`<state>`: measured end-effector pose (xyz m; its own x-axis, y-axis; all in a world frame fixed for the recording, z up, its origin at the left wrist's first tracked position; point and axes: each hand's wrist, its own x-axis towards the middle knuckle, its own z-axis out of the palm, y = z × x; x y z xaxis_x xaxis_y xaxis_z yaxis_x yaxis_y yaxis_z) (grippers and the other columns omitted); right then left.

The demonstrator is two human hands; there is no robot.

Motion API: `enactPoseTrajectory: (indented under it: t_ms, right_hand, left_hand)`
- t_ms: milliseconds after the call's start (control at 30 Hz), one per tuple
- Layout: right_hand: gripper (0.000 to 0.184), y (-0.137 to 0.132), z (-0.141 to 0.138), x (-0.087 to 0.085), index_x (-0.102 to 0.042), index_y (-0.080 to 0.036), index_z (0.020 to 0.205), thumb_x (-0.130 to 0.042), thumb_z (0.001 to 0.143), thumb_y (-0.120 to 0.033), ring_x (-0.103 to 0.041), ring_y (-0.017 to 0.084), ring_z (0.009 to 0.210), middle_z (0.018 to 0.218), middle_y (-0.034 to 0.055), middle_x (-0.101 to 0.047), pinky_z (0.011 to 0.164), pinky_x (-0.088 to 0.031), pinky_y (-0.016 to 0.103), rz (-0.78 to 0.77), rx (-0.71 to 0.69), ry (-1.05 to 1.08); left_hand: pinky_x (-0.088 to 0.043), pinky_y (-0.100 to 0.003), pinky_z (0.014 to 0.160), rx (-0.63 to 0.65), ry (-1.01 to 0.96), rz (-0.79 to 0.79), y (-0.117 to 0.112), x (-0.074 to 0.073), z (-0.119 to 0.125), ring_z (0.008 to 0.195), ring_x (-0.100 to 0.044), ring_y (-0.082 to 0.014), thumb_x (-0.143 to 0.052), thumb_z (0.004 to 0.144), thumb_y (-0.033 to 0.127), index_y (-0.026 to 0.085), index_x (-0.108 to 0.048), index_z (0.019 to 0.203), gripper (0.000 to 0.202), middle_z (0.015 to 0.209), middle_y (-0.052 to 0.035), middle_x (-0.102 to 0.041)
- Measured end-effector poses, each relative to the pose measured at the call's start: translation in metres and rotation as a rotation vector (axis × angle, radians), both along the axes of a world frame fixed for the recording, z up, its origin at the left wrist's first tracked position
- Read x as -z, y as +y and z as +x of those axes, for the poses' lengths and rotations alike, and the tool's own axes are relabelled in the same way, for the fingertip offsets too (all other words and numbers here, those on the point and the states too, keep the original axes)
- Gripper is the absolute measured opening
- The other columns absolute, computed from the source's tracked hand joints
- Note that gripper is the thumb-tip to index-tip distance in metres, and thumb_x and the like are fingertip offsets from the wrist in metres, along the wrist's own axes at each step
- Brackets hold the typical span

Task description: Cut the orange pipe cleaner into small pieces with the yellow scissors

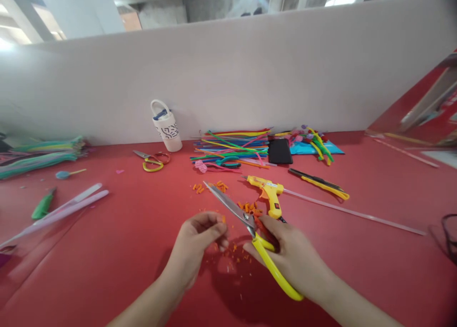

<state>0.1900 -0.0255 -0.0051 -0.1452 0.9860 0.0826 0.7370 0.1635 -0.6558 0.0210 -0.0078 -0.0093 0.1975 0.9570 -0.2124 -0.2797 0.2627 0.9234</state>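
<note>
My right hand (291, 258) grips yellow-handled scissors (246, 227), whose steel blades point up and left over the red table (124, 251). My left hand (200, 243) is pinched shut on a tiny orange piece (223, 219) right beside the blades. Small orange cuttings (235, 255) lie scattered between and beyond my hands, with more orange bits (250, 206) near the blade tips.
A yellow glue gun (268, 193) lies just behind the scissors. A heap of coloured pipe cleaners (233, 148), a black phone (280, 151), a second pair of scissors (152, 160), a white cup (166, 127), a yellow-black cutter (319, 183) and clear sticks (353, 213) sit farther back. More pipe cleaners (39, 153) are at the left.
</note>
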Motion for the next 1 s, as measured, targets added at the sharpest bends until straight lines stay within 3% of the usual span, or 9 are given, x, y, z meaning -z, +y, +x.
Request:
enactPoseTrajectory:
  t_ms: [100, 333, 1000]
  right_hand:
    - [0.03, 0.001, 0.003, 0.006, -0.038, -0.022, 0.063, -0.052, 0.067, -0.049, -0.045, 0.013, 0.047, 0.054, -0.003, -0.05, 0.043, -0.025, 0.022, 0.061, -0.012, -0.227]
    - [0.033, -0.001, 0.001, 0.019, -0.041, -0.022, 0.068, -0.041, 0.075, -0.054, -0.053, 0.018, 0.049, 0.056, 0.0015, -0.057, 0.043, -0.024, 0.025, 0.13, -0.088, -0.439]
    - [0.033, -0.002, -0.001, 0.027, -0.041, -0.022, 0.068, -0.039, 0.077, -0.053, -0.054, 0.017, 0.044, 0.049, -0.0013, -0.055, 0.042, -0.025, 0.025, 0.199, -0.139, -0.437]
  left_hand:
    - [-0.041, -0.017, 0.049, -0.11, -0.079, 0.017, 0.005, -0.001, -0.007, 0.049, -0.051, -0.0069, -0.06, 0.068, 0.018, 0.014, -0.056, 0.066, 0.006, 0.058, 0.0009, -0.058]
    - [-0.04, -0.015, 0.049, -0.187, -0.134, 0.062, 0.007, -0.002, -0.015, 0.05, -0.051, -0.0056, -0.056, 0.071, 0.016, 0.013, -0.057, 0.063, 0.008, 0.058, 0.0022, -0.056]
    - [-0.041, -0.013, 0.048, -0.161, -0.187, 0.06, 0.007, -0.003, -0.015, 0.051, -0.052, -0.0047, -0.056, 0.072, 0.015, 0.013, -0.058, 0.065, 0.009, 0.059, 0.0013, -0.057]
